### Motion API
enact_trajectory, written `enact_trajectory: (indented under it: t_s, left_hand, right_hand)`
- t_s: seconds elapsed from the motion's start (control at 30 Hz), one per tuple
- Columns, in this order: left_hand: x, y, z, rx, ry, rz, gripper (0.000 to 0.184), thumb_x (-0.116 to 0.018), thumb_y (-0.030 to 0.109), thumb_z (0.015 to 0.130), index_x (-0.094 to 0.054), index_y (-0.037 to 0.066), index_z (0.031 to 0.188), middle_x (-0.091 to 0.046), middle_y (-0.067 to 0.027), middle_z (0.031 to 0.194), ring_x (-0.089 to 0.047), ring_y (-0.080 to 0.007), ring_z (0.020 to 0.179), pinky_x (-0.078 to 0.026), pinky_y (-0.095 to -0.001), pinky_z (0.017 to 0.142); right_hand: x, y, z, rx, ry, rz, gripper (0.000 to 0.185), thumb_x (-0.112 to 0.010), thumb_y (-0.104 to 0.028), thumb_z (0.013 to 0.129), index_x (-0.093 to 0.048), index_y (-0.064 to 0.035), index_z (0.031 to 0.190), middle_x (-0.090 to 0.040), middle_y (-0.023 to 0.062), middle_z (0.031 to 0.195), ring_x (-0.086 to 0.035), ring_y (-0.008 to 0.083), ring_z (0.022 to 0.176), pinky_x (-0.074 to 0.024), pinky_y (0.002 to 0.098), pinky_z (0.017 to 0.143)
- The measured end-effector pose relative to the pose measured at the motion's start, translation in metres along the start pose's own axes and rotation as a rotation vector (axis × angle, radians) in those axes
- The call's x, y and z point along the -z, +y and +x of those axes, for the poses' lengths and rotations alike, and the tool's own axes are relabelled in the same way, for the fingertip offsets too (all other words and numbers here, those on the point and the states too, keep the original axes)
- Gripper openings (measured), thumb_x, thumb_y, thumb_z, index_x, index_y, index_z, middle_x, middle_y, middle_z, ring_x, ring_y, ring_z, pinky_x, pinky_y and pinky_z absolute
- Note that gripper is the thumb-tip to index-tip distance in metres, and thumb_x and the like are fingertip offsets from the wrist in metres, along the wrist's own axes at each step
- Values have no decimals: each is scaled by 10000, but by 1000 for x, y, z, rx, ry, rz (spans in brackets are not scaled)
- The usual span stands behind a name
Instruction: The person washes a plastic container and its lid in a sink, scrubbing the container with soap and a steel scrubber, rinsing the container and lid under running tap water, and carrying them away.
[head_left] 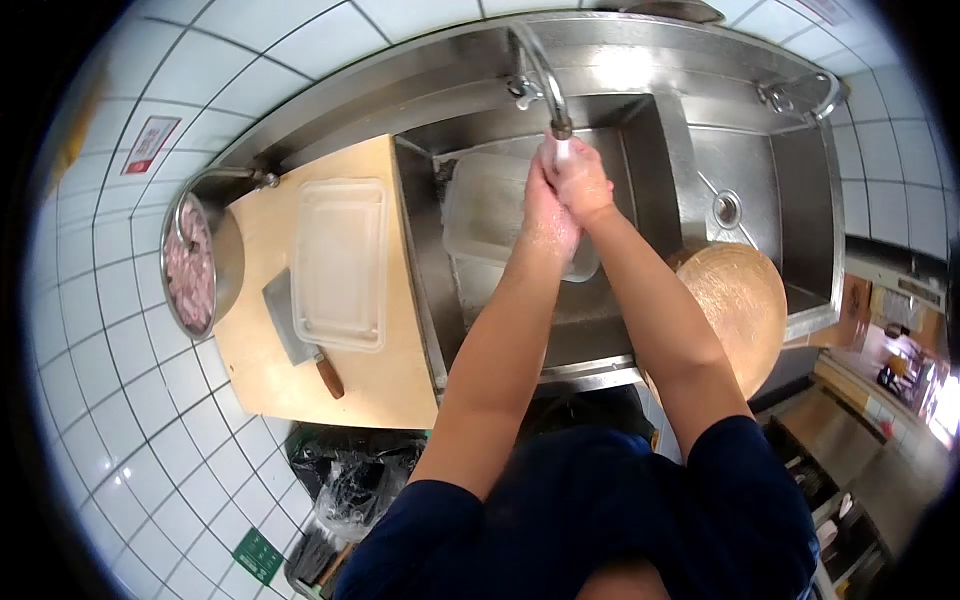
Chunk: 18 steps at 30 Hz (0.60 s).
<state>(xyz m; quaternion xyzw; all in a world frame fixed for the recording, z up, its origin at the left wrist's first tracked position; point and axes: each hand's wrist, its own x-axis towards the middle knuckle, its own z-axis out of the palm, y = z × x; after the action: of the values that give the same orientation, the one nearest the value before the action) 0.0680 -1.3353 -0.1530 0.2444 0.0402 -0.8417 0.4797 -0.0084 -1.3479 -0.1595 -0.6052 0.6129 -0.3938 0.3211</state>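
Note:
Both my hands are pressed together under the running faucet [545,75] over the left sink basin [590,335]. My left hand [545,205] is wet, with its palm side against the other hand. My right hand [583,185] lies over it, its fingers bent around it. Water from the spout falls onto them. Whether anything small is between them is hidden. Below them in the basin sits a translucent plastic container [485,205] with water in it.
On the wooden board [255,375] at left lie a plastic lid [341,265] and a cleaver [290,320]. A metal bowl of raw meat [192,265] stands beyond. A round wooden board [735,310] leans by the right basin [735,160]. Plastic bags [360,490] hang below.

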Motion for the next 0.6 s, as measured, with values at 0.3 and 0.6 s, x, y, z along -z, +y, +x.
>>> enact_trajectory:
  t_s: [0.3,0.6]
  left_hand:
    - [60,13,-6,-180,101,-154,248,-474,215,1038,-642,73,1152,-685,-87,1103,-658,-226,1007,-537,-388,923]
    - [113,37,-88,-219,265,428,367,-427,267,1050,-540,49,1322,-623,-69,1238,-585,-219,1182,-503,-428,979]
  right_hand:
    - [5,-37,-20,-955,-27,1743,237,-473,-209,1022,-598,-8,1025,-641,113,940,-637,217,836,-563,326,767]
    - [27,-103,-48,-1103,-425,1289,523,-493,-390,1035,-508,34,1341,-580,208,1281,-572,302,1190,-478,445,1009]
